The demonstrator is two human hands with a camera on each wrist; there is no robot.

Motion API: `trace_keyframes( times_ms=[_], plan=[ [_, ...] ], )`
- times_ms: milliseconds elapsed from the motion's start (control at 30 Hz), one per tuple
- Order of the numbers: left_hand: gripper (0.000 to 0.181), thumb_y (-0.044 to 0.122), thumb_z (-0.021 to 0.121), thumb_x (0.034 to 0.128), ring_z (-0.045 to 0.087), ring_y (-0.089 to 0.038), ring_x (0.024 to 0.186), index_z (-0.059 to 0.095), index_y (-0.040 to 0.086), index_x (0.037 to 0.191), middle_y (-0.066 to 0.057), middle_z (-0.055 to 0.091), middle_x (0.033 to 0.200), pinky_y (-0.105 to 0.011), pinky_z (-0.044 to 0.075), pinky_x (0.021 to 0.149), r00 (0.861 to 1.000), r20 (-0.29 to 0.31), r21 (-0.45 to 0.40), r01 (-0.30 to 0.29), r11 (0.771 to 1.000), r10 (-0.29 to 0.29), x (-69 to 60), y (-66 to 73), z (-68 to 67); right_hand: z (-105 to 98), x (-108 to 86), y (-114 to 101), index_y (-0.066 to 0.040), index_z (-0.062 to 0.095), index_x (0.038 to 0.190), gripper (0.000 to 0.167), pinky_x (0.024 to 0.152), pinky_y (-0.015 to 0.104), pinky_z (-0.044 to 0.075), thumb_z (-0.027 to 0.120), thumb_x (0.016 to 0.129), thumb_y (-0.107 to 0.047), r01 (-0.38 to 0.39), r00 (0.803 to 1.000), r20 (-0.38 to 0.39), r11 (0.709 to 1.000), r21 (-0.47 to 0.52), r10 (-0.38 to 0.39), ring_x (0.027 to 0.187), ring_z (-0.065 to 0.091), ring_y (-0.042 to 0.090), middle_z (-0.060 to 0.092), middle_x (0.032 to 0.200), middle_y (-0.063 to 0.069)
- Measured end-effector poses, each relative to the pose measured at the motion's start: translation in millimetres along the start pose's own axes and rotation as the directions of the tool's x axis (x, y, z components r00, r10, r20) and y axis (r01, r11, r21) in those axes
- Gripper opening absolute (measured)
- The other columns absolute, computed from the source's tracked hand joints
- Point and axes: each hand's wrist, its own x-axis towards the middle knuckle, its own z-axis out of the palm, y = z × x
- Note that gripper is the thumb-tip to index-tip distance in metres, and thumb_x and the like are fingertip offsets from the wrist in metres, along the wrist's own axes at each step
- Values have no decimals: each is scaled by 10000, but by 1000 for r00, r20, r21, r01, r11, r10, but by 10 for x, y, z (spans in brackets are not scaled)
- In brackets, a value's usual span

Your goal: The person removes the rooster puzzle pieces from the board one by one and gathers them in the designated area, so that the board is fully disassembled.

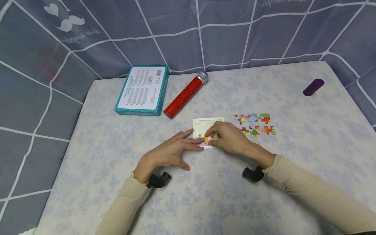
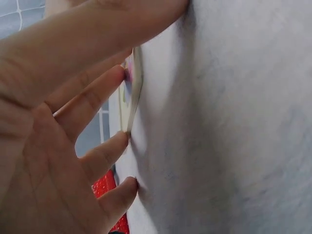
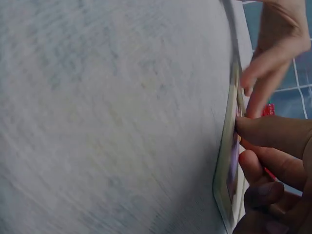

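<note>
A small white puzzle tray lies on the table, its near part covered with colourful jigsaw pieces and its far part bare. My left hand spreads its fingers at the tray's left side, and some fingertips rest on the near pieces and the rim. With thumb and index finger my right hand pinches a jigsaw piece at the near row; the fingers partly cover it. In the right wrist view those fingertips touch down inside the tray. Several loose jigsaw pieces lie in two rows right of the tray.
A teal and white box lies at the back left. Beside it is a red glittery microphone-shaped tube with a silver head. A purple cylinder lies at the far right. Grey curtain with white lines borders the table's back and sides.
</note>
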Motion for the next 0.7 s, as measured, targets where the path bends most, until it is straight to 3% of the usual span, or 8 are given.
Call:
trace_keyframes(
  times_ms=[200, 300, 567, 700],
  plan=[
    [582, 140, 845, 773, 209, -257, 1479, 649, 174, 1320, 64, 479, 1476, -519, 55, 1198, 996, -74, 25, -44, 999, 46, 36, -26, -186, 4, 25, -22, -128, 760, 1054, 230, 719, 310, 488, 777, 826, -107, -13, 1000, 16, 1000, -6, 13, 853, 606, 134, 681, 963, -28],
    [534, 157, 805, 824, 252, -271, 1465, 638, 155, 1331, 30, 501, 1463, -534, 72, 1193, 995, -82, 74, -56, 996, 62, 93, -36, -228, 0, 42, -28, -127, 756, 1041, 232, 714, 303, 484, 777, 813, -96, -7, 1000, 23, 1000, -11, 8, 839, 599, 131, 678, 951, -27],
    [520, 161, 754, 876, 318, -292, 1433, 595, 105, 1368, -47, 472, 1491, -492, 195, 1183, 989, -138, 144, -27, 989, 47, 207, -79, -240, -22, 55, -89, -178, 740, 941, 156, 678, 307, 483, 808, 801, -179, -52, 998, 35, 998, -48, 53, 824, 597, 132, 668, 914, -62],
    [592, 209, 778, 857, 293, -301, 1443, 563, 102, 1398, -46, 426, 1525, -471, 213, 1181, 988, -150, 165, -4, 986, 29, 255, -93, -259, -5, 82, -123, -170, 738, 1002, 229, 628, 302, 465, 813, 797, -239, -93, 995, 19, 993, -74, 94, 783, 581, 126, 658, 908, -53]
  ],
)
